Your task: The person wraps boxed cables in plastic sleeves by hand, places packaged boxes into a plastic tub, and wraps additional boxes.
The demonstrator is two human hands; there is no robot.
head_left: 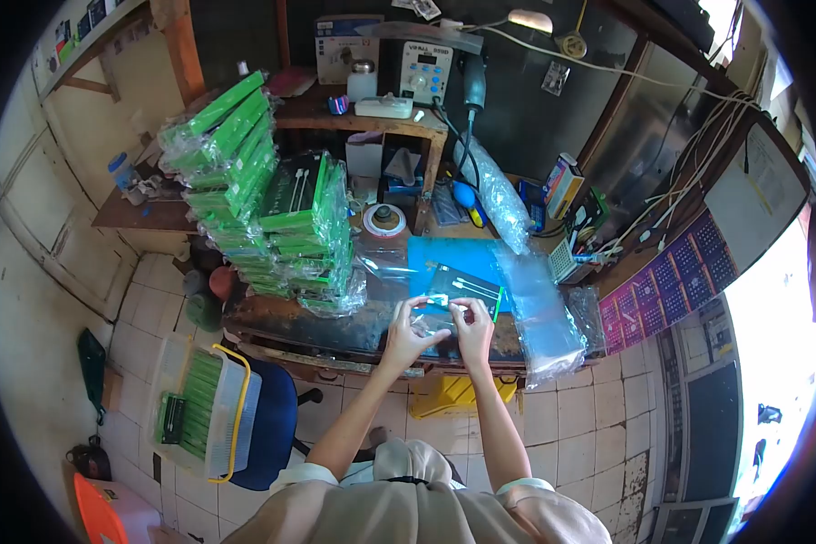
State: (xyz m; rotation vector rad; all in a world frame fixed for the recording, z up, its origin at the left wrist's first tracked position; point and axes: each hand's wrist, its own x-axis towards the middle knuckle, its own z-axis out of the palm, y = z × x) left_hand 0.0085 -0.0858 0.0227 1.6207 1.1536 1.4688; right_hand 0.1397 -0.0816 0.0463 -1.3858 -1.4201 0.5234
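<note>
Both hands meet over the front of the workbench, pinching a small pale piece point(438, 300) with a greenish tint; its exact kind is too small to make out. My left hand point(408, 339) grips its left end between thumb and fingers. At the other end, the fingers of my right hand point(473, 332) are closed on it. Just behind the hands lies a flat black box point(467, 284) with green edges and a white cable picture. That box rests on a blue mat point(423, 257).
Tall stacks of plastic-wrapped green boxes point(236, 177) stand at left. Clear plastic sleeves point(542, 317) hang over the bench's right front edge. A hot-air station point(424, 72) sits on the shelf. Below left, a basket point(245, 399) of green boxes rests on a blue chair point(276, 422).
</note>
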